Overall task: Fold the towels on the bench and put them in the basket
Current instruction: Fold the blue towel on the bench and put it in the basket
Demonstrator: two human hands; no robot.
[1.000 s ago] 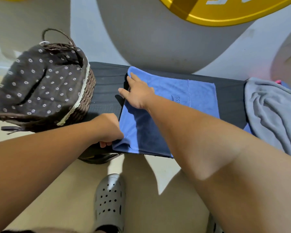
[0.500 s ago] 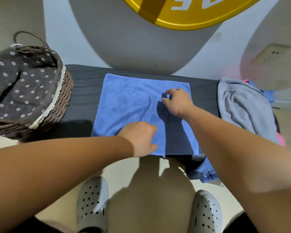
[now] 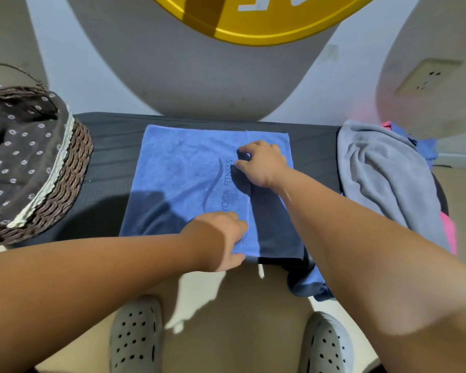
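A blue towel [image 3: 183, 173] with dark lettering lies flat on the black bench [image 3: 113, 154], folded over so one hemmed edge runs down its right part. My left hand [image 3: 226, 238] grips that edge at the near side of the bench. My right hand [image 3: 261, 162] pinches the same edge farther back. A wicker basket [image 3: 65, 184] with a dark flowered lining stands at the left end of the bench. A grey towel [image 3: 382, 179] lies bunched at the right end, with pink and blue cloth under it.
A grey and yellow wall rises right behind the bench. A wall socket [image 3: 428, 76] sits at the upper right. Part of a blue cloth [image 3: 307, 284] hangs off the bench front. My grey clogs [image 3: 135, 337] stand on the tan floor below.
Both hands carried the towel's left edge over to the right, folding it across itself. The view shifted right, so the basket now sits farther left.
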